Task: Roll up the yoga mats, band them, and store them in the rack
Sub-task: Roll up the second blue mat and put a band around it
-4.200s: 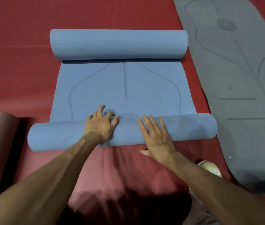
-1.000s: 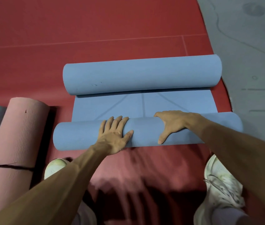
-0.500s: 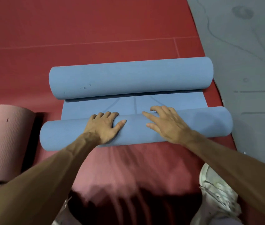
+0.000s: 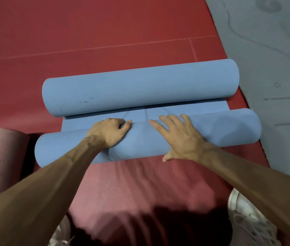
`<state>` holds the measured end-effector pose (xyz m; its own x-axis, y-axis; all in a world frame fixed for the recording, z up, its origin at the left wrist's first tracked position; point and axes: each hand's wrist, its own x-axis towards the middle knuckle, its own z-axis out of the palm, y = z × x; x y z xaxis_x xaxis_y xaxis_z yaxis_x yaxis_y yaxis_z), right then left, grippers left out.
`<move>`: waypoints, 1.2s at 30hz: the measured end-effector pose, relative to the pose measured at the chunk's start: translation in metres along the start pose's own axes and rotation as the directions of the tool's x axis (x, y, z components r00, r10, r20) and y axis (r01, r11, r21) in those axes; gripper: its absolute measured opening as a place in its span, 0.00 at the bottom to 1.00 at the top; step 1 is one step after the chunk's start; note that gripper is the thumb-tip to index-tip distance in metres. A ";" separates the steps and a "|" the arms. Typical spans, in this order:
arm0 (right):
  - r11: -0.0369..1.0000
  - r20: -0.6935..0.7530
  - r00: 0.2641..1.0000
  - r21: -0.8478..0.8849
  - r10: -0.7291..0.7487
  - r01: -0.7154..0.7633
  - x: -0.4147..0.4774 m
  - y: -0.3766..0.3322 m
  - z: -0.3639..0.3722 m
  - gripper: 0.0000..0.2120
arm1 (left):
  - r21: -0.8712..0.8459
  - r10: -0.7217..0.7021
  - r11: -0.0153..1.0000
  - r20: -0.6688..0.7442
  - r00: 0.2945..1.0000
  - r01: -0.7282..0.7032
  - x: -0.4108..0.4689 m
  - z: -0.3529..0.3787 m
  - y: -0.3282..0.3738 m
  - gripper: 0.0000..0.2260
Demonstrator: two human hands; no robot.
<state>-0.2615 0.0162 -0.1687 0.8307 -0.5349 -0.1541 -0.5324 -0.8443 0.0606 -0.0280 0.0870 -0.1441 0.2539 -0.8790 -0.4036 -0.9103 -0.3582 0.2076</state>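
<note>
Red flooring [image 4: 105,23] carries the work. The left hand [image 4: 109,133] has tightened. Its grip, flatter a moment ago, now curls over the far edge of the blue near roll [image 4: 229,128], with the thumb pressed against it. The right hand [image 4: 179,137] lies spread on the same roll, a wide grip that presses and holds nothing. Beyond the fingers the flat strip [image 4: 87,121] has narrowed, so the near roll sits close to the far roll [image 4: 140,87]. Rolling looks nearly finished and banding is not begun. A pink rolled mat [image 4: 2,157] lies to the left and a grey mat [image 4: 273,68] to the right.
</note>
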 end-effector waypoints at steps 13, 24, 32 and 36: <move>0.943 0.326 0.941 0.333 -0.088 -0.027 0.020 0.011 -0.041 0.57 | 0.225 0.041 0.974 -0.160 0.986 -0.004 -0.062 0.028 0.006 0.36; 0.858 0.420 0.906 0.483 -0.052 -0.174 -0.003 -0.002 -0.036 0.47 | 0.177 -0.003 0.984 -0.162 0.987 0.032 -0.110 0.058 0.016 0.35; 0.897 0.150 0.985 0.419 0.084 -0.140 0.006 -0.006 -0.026 0.29 | 0.142 0.016 0.990 -0.197 0.980 0.012 -0.090 0.050 0.012 0.45; 0.924 -0.061 0.988 0.366 0.139 -0.107 0.015 -0.005 -0.023 0.31 | 0.127 0.017 0.992 -0.232 0.973 0.013 -0.074 0.044 0.009 0.45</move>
<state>-0.2421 0.0118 -0.1483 0.7574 -0.6477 -0.0834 -0.6404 -0.7116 -0.2890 -0.0690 0.1625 -0.1513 0.3069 -0.9340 -0.1826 -0.9412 -0.3264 0.0874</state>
